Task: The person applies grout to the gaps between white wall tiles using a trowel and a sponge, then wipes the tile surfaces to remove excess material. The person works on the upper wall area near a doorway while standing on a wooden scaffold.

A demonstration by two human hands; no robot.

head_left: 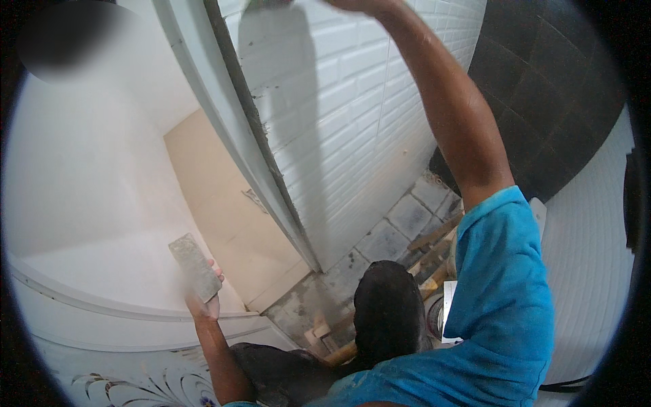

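My left hand (207,306) grips a flat, grey, rectangular slab (194,266) from below, with fingertips curled round its right edge. The slab looks dusty or mortar-coated; its exact kind is unclear. Raised across the white brick-pattern tile wall (352,129), my right arm reaches to the upper edge of the view. Only part of my right hand (356,4) shows there, its fingers cut off. A small dark green and reddish patch sits at the upper edge near it, too cropped to name. A rough grey strip (261,125) runs down the tile wall's left edge.
A pale door frame (210,95) stands left of the tiles, with a beige door (230,203) beyond. Below are grey floor tiles (383,241) and wooden pieces (434,264) by my knees. A white container (449,312) is partly hidden beside my right sleeve. Dark tiles (542,74) cover the far right wall.
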